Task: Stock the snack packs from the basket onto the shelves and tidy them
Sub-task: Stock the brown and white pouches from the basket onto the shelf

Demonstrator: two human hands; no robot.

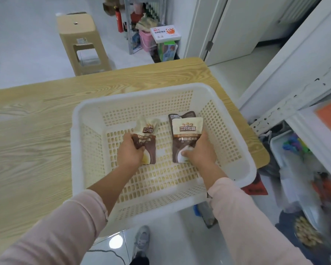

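White plastic basket (141, 92) sits on one wooden table (36, 121), and you have both hands in it. Your left hand (129, 152) squeezes one crumpled pack (145, 131). Your right hand (199, 150) pinches a second pack (186, 131); a third pack (180, 116) peeks out behind it. One tan stool (80, 39) stands on the pale floor (27, 35).

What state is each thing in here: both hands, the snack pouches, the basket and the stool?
left hand: gripping the left snack pouch.
right hand: gripping the right snack pouch low down.
left snack pouch: held, top crumpled.
right snack pouch: held, flat, label up.
rear pouch: tucked behind the right one; grip unclear.
white basket: on the wooden table, near corner overhanging.
plastic stool: upright on the floor.
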